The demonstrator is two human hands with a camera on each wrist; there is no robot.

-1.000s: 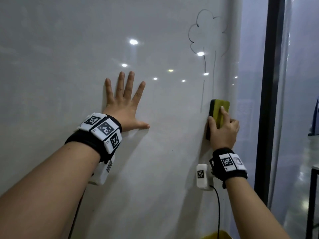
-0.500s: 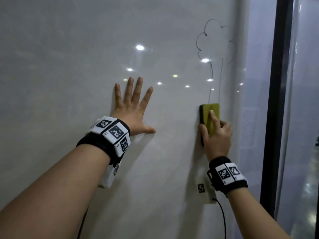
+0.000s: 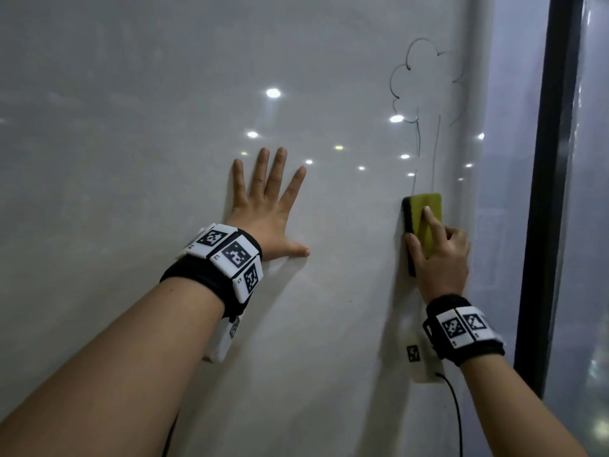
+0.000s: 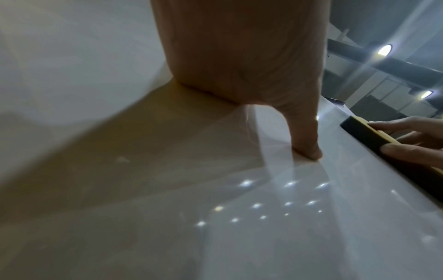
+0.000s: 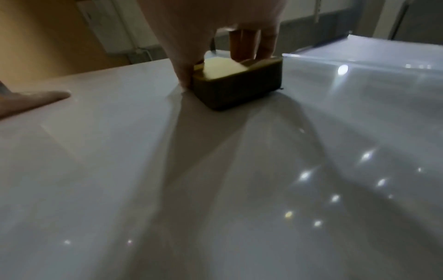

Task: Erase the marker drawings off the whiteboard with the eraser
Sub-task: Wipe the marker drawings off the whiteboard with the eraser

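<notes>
Head view: right hand (image 3: 440, 258) grips the eraser (image 3: 423, 222), pressed flat on the whiteboard (image 3: 131, 159) at the foot of the tree drawing (image 3: 425, 103); crown and most of the trunk remain, so the bulk looks left to do. Left wrist view: left hand (image 4: 242, 62) lies flat, fingers spread, holding nothing. Right wrist view: thumb and fingers (image 5: 251, 41) clamp the eraser's sides; board near it shows no marks.

Bare forearms, black bands at both wrists.
Left wristband (image 3: 214, 278) faced with white tiles printed in black square codes; right wristband (image 3: 464, 328) likewise tiled. White camera box (image 3: 420, 361) with a small code and a thin black cable (image 3: 456, 410) under the right wrist.
</notes>
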